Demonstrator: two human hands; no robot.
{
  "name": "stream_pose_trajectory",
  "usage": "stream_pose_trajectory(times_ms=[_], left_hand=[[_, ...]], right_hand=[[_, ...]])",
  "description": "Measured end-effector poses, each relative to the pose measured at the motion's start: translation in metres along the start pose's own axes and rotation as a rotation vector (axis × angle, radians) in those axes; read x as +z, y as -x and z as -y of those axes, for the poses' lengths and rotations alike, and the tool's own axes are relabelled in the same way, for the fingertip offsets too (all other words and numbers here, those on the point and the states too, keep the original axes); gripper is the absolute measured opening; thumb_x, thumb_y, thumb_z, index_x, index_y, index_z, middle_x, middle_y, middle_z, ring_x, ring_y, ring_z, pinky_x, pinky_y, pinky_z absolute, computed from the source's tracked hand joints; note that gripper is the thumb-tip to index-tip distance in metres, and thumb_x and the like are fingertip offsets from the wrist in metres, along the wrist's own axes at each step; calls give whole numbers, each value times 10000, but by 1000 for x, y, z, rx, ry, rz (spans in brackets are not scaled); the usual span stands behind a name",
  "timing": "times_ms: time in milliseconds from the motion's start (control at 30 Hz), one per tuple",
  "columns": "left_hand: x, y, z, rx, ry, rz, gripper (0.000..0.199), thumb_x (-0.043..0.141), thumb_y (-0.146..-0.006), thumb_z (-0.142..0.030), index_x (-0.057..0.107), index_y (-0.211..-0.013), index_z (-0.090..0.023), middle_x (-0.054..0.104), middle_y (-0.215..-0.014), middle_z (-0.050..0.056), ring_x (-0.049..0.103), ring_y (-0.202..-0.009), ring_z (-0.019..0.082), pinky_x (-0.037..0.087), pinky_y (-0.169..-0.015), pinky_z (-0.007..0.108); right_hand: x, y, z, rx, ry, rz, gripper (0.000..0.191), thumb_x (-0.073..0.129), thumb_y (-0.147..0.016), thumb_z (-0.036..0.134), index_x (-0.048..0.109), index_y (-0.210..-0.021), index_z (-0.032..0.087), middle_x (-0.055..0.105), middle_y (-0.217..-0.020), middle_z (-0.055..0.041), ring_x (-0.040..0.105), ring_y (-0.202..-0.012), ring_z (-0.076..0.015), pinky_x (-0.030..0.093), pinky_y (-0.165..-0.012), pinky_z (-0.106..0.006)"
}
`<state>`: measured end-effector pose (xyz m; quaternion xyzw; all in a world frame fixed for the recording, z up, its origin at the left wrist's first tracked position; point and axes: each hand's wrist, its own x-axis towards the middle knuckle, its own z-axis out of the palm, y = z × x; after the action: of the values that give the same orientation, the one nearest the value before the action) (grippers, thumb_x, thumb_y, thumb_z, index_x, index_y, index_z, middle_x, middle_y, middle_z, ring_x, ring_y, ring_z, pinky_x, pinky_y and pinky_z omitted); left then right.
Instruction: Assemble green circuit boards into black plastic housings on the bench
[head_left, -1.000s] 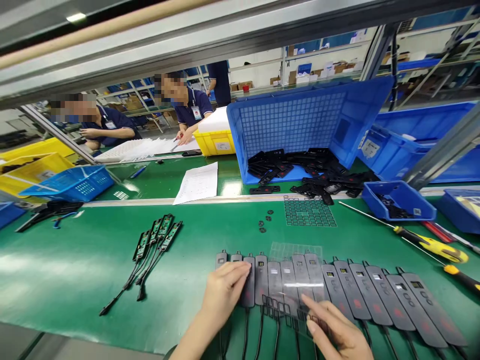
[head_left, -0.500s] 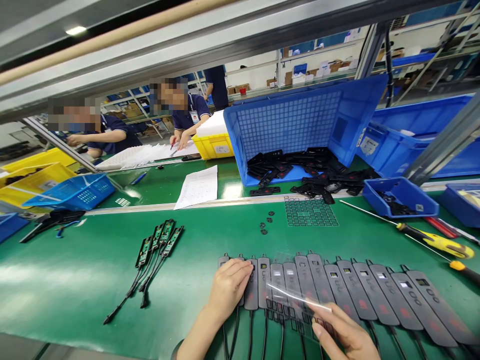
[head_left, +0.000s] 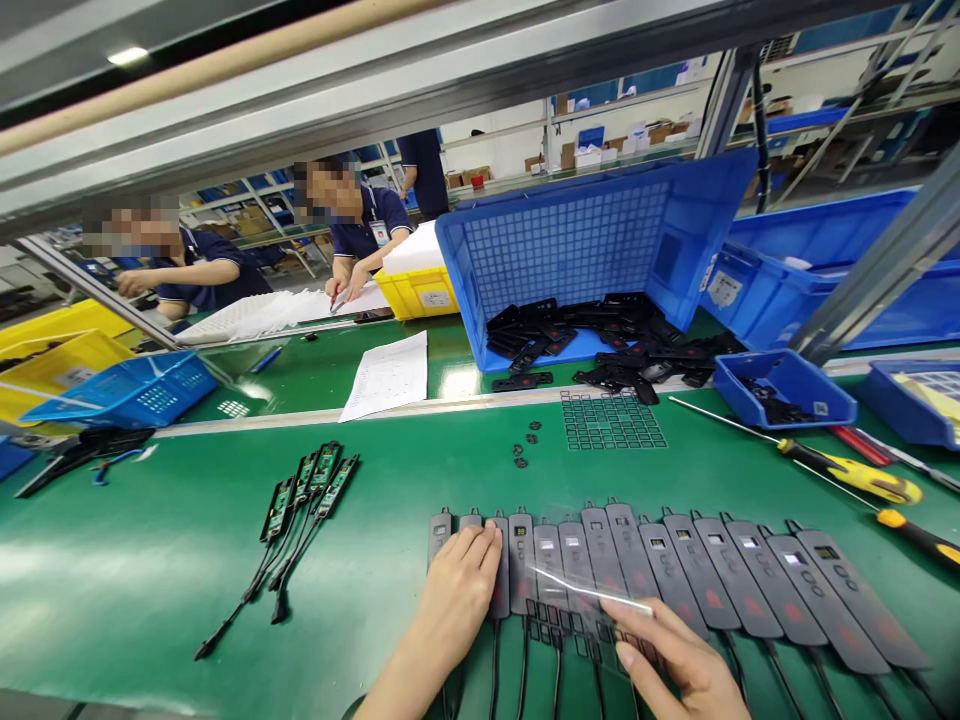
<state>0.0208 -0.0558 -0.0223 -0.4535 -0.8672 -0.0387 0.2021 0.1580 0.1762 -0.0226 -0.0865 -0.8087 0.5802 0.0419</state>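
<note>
Several slim grey controllers [head_left: 717, 575] with small windows, buttons and black cables lie in a row across the green bench. My left hand [head_left: 465, 585] rests over the left end of the row, fingers together and curled down at the upper part of one controller [head_left: 500, 590]. Whatever is under those fingertips is hidden. In my right hand [head_left: 675, 655], between thumb and fingers, is a clear plastic sheet [head_left: 555, 590] bearing black square outlines. It is held tilted above the middle controllers, a bright reflection along it.
Opened circuit-board units [head_left: 311, 490] with cables lie left. Behind the row are a sheet of square outlines [head_left: 613, 420] and small black discs [head_left: 519, 450]. A tipped blue crate [head_left: 570, 225] spills black covers [head_left: 637, 345]. Screwdrivers [head_left: 847, 470] lie right. Co-workers [head_left: 360, 230] sit opposite.
The view has shifted slightly, so the bench appears a little further left. My left fingertips stay at the same controller, and my right hand still holds the clear sheet.
</note>
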Motion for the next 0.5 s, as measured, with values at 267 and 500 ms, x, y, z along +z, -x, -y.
stream_pose_trajectory(times_ms=[267,500], left_hand=[[-28,3,-19,-511,825,152,479,507,-917,-223,400,-1383,-255,602,-1255,95,583,-1101,221,502,-924,407],[-34,-17,-39,-833,1818,224,460,742,-761,-240,523,-1162,-185,653,-740,-15,632,-700,101,500,-664,202]], right_hand=[[-2,4,1,179,-191,74,326,597,-851,458,711,-1115,306,696,-1143,-52,639,-1062,-266,579,-759,-239],[-10,13,-10,269,-510,80,416,640,-800,531,677,-1154,315,641,-1226,-64,616,-1072,-294,558,-821,-336]])
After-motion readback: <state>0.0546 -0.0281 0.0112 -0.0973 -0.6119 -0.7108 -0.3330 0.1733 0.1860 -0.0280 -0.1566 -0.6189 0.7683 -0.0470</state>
